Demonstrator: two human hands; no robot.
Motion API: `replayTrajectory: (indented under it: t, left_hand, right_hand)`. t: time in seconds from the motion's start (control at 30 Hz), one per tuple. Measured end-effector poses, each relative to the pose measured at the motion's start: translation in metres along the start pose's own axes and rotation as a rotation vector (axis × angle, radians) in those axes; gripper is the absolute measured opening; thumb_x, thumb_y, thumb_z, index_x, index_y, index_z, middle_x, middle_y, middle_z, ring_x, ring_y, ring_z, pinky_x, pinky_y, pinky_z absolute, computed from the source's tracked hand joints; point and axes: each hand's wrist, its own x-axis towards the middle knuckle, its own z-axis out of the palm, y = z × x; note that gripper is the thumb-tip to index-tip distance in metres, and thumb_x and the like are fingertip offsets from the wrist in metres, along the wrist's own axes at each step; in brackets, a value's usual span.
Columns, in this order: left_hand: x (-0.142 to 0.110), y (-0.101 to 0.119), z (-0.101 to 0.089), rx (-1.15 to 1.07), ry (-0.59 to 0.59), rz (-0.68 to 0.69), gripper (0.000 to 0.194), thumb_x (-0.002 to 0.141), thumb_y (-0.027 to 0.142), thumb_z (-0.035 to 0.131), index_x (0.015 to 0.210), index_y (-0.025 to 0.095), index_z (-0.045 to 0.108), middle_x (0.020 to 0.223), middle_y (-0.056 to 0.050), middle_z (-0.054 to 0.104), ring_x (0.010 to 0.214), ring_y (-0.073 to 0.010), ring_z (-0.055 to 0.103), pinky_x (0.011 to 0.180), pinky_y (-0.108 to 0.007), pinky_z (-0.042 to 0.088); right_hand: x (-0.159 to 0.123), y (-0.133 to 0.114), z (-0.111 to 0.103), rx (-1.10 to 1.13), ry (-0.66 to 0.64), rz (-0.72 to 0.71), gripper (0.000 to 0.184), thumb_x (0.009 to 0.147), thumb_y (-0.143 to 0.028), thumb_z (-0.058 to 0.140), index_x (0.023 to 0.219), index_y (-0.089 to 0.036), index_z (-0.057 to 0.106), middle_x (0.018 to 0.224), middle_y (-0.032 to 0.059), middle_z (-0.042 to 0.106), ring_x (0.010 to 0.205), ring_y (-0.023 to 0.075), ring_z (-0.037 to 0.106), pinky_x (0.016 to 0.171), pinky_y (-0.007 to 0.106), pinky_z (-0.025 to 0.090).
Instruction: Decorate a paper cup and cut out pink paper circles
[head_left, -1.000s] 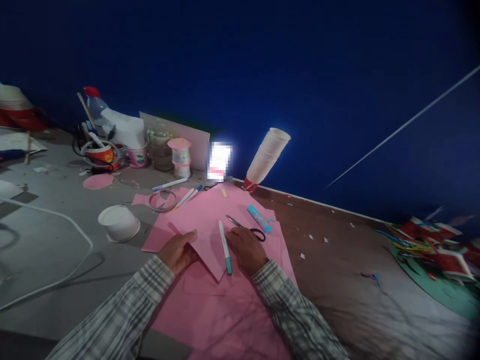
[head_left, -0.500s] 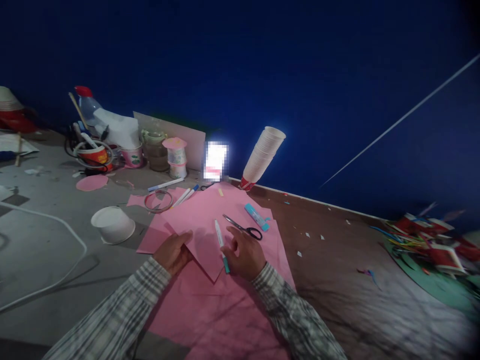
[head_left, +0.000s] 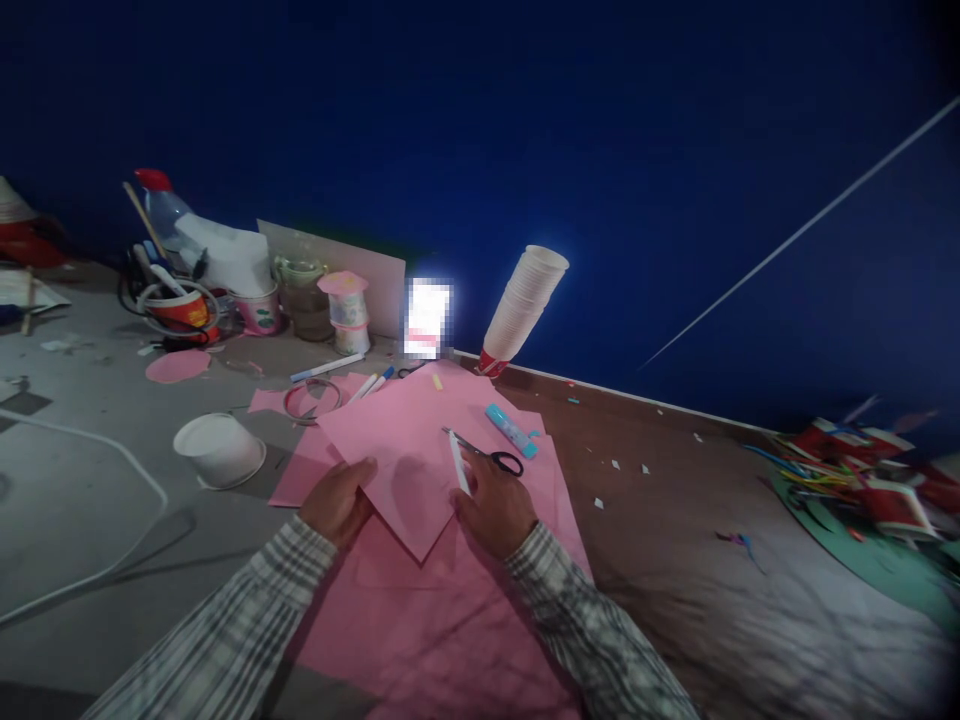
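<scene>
My left hand (head_left: 341, 502) pinches the left edge of a pink paper sheet (head_left: 405, 475), thumb on top. That sheet's near corner points toward me, over more pink paper (head_left: 450, 640). In my right hand (head_left: 495, 505) is a white marker pen (head_left: 460, 464), its upper end pointing away from me; its lower part is hidden by the fingers. Just beyond the right hand lie scissors (head_left: 508, 463) with black handles, and past them a small light-blue plastic case (head_left: 511, 431).
A white paper cup (head_left: 217, 450) lies to the left, near a white cable (head_left: 142, 460). A tilted stack of paper cups (head_left: 525, 305) leans against the blue wall. Wire rings (head_left: 311, 400), markers and filled cups stand back left. Red cup pieces lie on a green disc (head_left: 862, 565) at right.
My right hand has closed around the marker pen, which has shifted from lying on the paper into the fingers. The left hand keeps its hold on the sheet, which has turned slightly.
</scene>
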Motion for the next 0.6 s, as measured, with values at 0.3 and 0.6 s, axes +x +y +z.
replayTrajectory:
  t: [0.3, 0.6]
  left_hand:
    - [-0.004, 0.005, 0.013, -0.145, 0.066, 0.007, 0.023, 0.071, 0.004, 0.059, 0.092, 0.009, 0.065, 0.076, -0.006, 0.078, 0.092, -0.025, 0.073, 0.09, -0.036, 0.057]
    - [0.001, 0.002, 0.007, -0.174, 0.038, 0.018, 0.034, 0.073, 0.0, 0.062, 0.106, 0.004, 0.064, 0.08, -0.009, 0.078, 0.09, -0.024, 0.074, 0.089, -0.035, 0.059]
  right_hand:
    - [0.003, 0.003, -0.002, -0.141, -0.133, 0.156, 0.046, 0.082, -0.018, 0.049, 0.128, -0.021, 0.05, 0.114, 0.0082, 0.07, 0.096, 0.0239, 0.067, 0.077, 0.033, 0.047]
    - [0.002, 0.01, 0.006, -0.186, -0.121, 0.094, 0.034, 0.084, -0.019, 0.048, 0.116, -0.02, 0.058, 0.109, 0.009, 0.068, 0.091, 0.0245, 0.066, 0.075, 0.034, 0.047]
